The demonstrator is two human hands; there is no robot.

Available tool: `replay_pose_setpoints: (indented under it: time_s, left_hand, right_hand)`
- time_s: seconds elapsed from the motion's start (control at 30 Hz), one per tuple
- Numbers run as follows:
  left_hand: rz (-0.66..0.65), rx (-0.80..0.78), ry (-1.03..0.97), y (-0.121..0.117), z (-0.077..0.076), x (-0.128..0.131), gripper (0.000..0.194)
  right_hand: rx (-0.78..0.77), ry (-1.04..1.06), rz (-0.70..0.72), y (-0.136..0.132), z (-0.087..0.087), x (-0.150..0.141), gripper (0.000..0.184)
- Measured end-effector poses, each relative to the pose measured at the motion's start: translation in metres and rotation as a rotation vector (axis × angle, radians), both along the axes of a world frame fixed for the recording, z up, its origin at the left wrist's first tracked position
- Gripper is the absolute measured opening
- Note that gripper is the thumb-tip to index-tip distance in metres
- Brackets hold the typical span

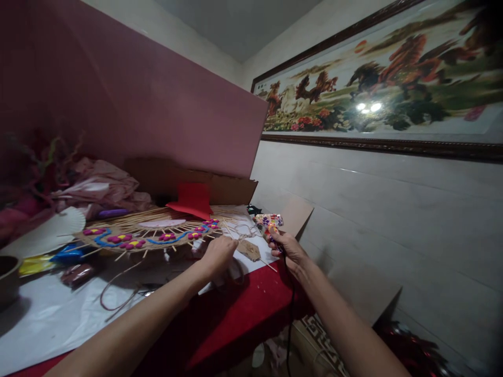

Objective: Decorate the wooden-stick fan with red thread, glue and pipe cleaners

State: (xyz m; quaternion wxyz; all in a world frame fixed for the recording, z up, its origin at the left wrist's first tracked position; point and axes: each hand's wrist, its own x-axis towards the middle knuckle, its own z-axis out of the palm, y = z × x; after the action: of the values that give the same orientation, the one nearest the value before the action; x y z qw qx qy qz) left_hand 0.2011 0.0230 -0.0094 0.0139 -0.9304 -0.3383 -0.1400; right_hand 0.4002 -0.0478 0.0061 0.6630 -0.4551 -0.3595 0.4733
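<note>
My right hand (288, 250) is wrapped round the handle of a hot glue gun (269, 220) with a colourful floral pattern. Its black cord (291, 314) hangs down past the table edge. To the left, my left hand (220, 255) is closed with its back towards me, so what its fingers hold is hidden. Loose twine (245, 232) lies just beyond those fingertips. Between the hands rests a small brown piece (249, 250) with a thin stick poking out. Left of my left hand is a fan-shaped piece of thin sticks (157, 235) decorated with pink flowers and blue wavy lines.
A red sheet (192, 199) leans by a cardboard strip (231, 191) at the back. Crumpled pink plastic (106, 183), coloured packets (73, 255) and a pot (8, 280) stand left. White sheeting (47, 314) covers part of the red tablecloth (231, 319). A tiled wall borders the right side.
</note>
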Motion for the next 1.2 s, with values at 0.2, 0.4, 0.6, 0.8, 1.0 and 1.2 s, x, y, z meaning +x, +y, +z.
replay_pose_setpoints:
  time_s: [0.2,0.4,0.6,0.8,1.0,1.2]
  left_hand:
    - [-0.054,-0.104,-0.163,-0.021,-0.007,-0.031,0.022]
    - [-0.203,-0.363,-0.407,-0.042,-0.024,-0.055,0.031]
    - [-0.152,-0.564,-0.651,-0.059,-0.027,-0.061,0.024]
    - [-0.025,-0.631,-0.824,-0.054,-0.032,-0.065,0.018]
    - [0.007,-0.614,-0.858,-0.049,-0.04,-0.065,0.02]
    - [-0.01,-0.529,-0.863,-0.055,-0.038,-0.065,0.021]
  right_hand:
    - [0.051,0.026,-0.038,0.01,0.002,-0.001,0.032]
    - [0.076,0.024,-0.078,0.023,0.007,-0.002,0.033]
    - [0.0,0.029,-0.023,0.017,-0.008,-0.007,0.034]
    - [-0.023,0.059,-0.04,0.013,-0.032,-0.009,0.034]
    - [-0.051,0.086,-0.035,0.014,-0.039,-0.006,0.033]
    - [-0.067,0.117,0.002,0.011,-0.039,-0.006,0.031]
